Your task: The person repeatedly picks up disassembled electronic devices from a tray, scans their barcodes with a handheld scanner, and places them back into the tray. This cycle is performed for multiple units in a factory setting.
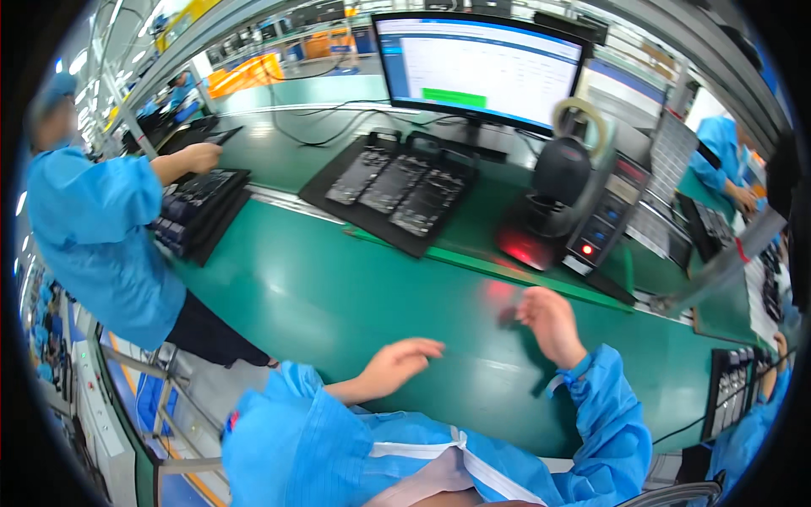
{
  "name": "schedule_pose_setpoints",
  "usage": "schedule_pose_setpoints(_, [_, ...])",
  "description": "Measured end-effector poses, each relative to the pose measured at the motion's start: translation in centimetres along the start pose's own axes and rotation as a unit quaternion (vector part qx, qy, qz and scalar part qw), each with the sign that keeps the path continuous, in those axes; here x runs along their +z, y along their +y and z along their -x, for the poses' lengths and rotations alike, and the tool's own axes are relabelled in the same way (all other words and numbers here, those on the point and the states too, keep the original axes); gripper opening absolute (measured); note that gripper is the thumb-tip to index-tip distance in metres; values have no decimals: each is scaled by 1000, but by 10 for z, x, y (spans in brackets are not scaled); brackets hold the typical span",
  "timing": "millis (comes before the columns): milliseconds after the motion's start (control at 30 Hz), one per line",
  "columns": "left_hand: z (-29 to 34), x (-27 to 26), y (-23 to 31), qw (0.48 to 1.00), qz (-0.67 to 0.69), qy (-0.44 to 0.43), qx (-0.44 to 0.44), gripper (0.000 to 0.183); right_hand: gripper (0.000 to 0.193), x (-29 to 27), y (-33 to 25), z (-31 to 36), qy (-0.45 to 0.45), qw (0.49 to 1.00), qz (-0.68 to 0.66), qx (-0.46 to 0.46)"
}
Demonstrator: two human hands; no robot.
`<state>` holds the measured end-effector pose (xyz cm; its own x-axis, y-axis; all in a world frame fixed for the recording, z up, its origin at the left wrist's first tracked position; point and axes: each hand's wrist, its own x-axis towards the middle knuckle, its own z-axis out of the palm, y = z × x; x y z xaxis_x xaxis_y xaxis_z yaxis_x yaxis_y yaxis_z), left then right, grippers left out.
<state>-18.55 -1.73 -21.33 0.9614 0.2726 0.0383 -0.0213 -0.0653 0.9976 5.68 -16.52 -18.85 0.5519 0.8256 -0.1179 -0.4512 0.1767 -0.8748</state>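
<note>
The right hand (551, 324) is closed on a small blurred part (507, 314), raised toward the scanner (557, 188) and catching its red light, while the left hand (395, 365) lies open and empty on the green bench (321, 296).

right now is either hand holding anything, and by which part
The left hand lies open on the green table with nothing in its grip. The right hand pinches a small dark thing at the fingertips; motion blur hides which part.
</note>
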Motion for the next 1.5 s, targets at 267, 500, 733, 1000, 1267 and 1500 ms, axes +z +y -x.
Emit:
schedule_pose_setpoints(267, [-40,-157,-8,955,-35,293,-41,38,41,101,53,-98,-84,982,-47,165])
schedule_pose_setpoints(500, [-167,-341,-33,707,-517,466,-127,52,39,120,55,-110,-13,984,117,135])
schedule_pose_setpoints(733, [-138,-325,-42,769,-451,453,-24,40,19,115,70,-113,91,983,161,-14])
schedule_pose_setpoints(1000, [57,-182,-19,811,-474,340,-38,46,18,66,67,37,-16,977,193,90])
schedule_pose_setpoints(1267, [106,-36,13,926,-293,234,-43,56,17,-9,2,156,52,920,310,235])
schedule_pose_setpoints(1500, [60,4,14,964,-251,86,-15,68,19,-50,-41,150,200,735,643,75])
